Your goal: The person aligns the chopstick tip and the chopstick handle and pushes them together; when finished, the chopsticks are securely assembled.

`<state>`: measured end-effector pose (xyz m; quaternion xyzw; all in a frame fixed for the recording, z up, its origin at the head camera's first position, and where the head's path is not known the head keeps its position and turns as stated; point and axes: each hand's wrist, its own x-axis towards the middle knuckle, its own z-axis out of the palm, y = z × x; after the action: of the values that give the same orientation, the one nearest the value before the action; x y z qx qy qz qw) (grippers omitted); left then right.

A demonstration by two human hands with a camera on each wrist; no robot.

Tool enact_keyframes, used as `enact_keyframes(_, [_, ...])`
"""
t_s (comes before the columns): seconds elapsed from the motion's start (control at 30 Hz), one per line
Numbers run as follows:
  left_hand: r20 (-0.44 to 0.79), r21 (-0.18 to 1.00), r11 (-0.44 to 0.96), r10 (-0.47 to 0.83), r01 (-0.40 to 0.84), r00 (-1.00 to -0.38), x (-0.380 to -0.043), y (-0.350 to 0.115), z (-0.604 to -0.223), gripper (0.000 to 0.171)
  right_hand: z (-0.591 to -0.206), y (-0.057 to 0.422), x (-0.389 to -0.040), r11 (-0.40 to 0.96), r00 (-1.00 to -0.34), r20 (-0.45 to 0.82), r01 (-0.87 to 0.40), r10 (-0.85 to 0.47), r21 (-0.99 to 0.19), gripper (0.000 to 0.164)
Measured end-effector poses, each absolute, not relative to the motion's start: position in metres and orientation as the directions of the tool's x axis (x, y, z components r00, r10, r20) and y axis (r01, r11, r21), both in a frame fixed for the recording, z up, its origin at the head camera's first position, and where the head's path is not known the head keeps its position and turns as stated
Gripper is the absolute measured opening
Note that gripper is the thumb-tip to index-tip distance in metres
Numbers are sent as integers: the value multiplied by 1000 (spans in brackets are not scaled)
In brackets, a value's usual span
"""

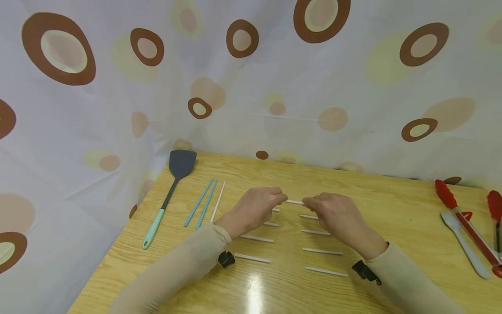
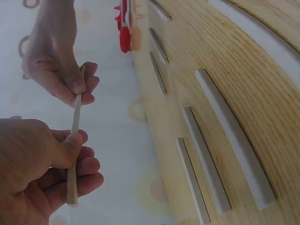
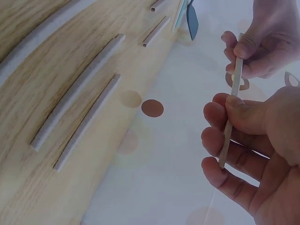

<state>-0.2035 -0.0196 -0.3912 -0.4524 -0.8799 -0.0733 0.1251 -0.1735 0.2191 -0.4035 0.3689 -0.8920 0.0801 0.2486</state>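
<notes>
My left hand (image 1: 256,206) and right hand (image 1: 336,214) pinch one thin white stick (image 1: 294,202) between thumbs and fingertips, one hand towards each end. In the left wrist view the stick (image 2: 77,115) hangs clear of the table, with a gap between the two hands. The right wrist view has the same stick (image 3: 236,84) running along the right fingers. Under and in front of the hands lie two columns of short white sticks, among them a left one (image 1: 252,258) and a right one (image 1: 326,271). The left arm and hand partly cover the left column.
Two blue chopsticks (image 1: 199,203) and a longer white stick (image 1: 218,201) lie left of my hands. Farther left is a spatula (image 1: 174,183) with a mint handle. On the right rest red tongs (image 1: 466,222) and a grey spoon-like utensil (image 1: 464,244). A patterned curtain (image 1: 243,87) backs the wooden table (image 1: 290,288).
</notes>
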Motion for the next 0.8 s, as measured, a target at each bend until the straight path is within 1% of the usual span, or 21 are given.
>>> enact_keyframes(0.13, [165,-2,621,773,784,-612,-201,-17,-384,14,-406,219,-174,696,-593,473,-715,-652,63,25])
enact_keyframes(0.2, [126,-18,633,769,774,-626,-201,-15,-380,9,-405,219,-173,689,-585,463,-720,-666,81,31])
enact_keyframes(0.27, [125,-39,633,770,773,-625,-201,-13,-376,13,-404,219,-173,689,-577,468,-717,-669,102,34])
enact_keyframes(0.4, [145,-49,628,773,776,-617,-201,-8,-374,13,-401,218,-174,678,-550,482,-723,-682,134,38])
enact_keyframes(0.7, [121,-8,622,778,783,-617,-196,-4,-374,16,-402,212,-173,642,-491,504,-746,-710,179,36])
enact_keyframes(0.8, [115,-22,621,780,783,-615,-196,-5,-374,15,-401,211,-175,645,-498,513,-749,-699,152,33])
